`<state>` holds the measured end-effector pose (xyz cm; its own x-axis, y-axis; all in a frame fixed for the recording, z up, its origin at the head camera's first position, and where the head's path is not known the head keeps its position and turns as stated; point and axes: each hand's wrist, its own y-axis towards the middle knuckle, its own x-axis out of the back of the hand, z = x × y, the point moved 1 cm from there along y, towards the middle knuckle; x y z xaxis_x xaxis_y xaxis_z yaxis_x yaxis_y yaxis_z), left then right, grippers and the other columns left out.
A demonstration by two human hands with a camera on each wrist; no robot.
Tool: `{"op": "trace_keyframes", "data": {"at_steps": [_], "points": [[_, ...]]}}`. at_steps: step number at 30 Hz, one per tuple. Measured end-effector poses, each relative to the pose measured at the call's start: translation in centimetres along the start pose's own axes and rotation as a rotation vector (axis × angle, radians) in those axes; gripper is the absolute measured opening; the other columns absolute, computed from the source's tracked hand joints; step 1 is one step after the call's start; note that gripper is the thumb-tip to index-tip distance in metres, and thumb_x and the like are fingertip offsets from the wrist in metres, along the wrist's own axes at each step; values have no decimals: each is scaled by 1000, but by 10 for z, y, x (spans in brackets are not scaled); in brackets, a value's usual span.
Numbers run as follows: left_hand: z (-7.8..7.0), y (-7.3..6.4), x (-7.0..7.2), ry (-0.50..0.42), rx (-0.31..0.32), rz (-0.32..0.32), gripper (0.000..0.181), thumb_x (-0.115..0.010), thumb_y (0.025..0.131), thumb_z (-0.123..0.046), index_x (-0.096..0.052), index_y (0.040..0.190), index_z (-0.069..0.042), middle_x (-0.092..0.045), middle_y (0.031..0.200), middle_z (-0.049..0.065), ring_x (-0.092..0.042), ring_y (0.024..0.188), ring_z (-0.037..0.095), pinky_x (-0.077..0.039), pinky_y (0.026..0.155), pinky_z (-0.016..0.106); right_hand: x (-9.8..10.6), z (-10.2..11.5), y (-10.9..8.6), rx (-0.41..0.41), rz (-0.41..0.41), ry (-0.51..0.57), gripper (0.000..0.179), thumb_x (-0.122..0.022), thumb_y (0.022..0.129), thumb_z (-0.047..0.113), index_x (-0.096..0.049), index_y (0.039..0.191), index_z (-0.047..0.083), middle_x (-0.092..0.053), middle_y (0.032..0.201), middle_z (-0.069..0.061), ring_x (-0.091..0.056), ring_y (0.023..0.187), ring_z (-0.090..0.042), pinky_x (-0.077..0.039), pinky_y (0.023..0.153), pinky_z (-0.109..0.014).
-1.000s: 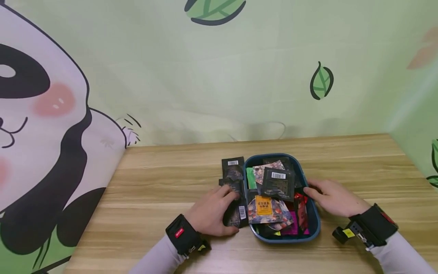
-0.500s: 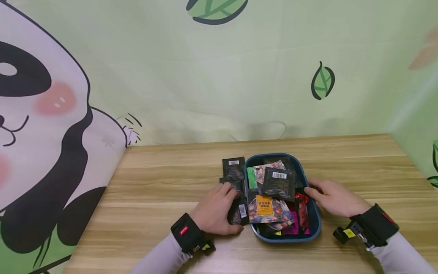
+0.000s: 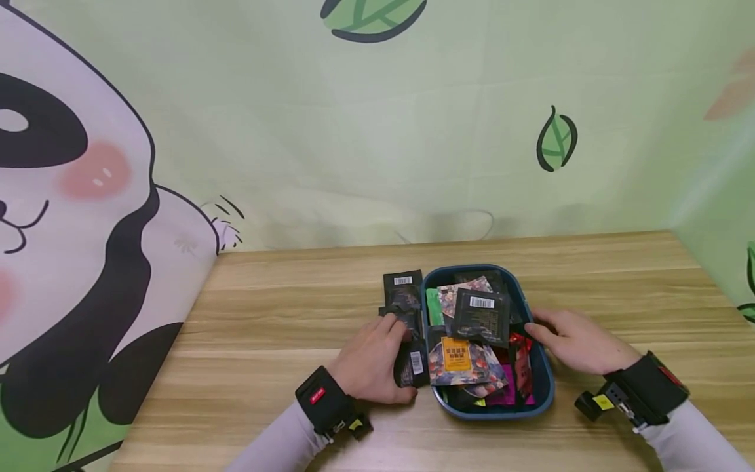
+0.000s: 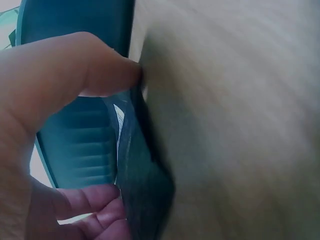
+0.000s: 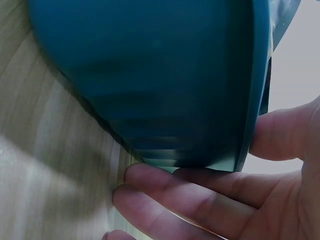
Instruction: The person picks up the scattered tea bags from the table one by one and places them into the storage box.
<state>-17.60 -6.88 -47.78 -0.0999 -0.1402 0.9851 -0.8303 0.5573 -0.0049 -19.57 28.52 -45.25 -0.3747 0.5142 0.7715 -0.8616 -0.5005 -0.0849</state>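
Observation:
On the wooden table, a blue plastic box is heaped with flat sachets. A black sachet with a barcode lies on top, near a patterned sachet with an orange label. My left hand is left of the box, thumb and fingers around the edges of a dark sachet. That sachet appears raised on edge beside the ribbed box wall in the left wrist view. My right hand holds the box's right side, thumb at the rim and fingers against the outer wall.
Another black sachet lies flat behind my left hand, close along the box's left side. Red, magenta and green packets show inside the box. A printed cloth backdrop rises behind the table.
My left hand has shifted slightly right, toward the box, and the nearest black sachet has drawn in with it. The right hand and the box look unchanged.

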Motion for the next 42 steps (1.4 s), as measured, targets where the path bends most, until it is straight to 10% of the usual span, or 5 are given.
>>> {"op": "trace_keyframes", "data": {"at_steps": [42], "points": [[-1,-1,2,94,27,-13,81,-76,57,-59,-57,118,-10,-56,106,1,-52,92,18,-49,83,33,0,1,-1,-25,-1,14,55,-40,104,44,-57,139,6,-50,67,5,-45,53,-10,-38,56,-28]]}}
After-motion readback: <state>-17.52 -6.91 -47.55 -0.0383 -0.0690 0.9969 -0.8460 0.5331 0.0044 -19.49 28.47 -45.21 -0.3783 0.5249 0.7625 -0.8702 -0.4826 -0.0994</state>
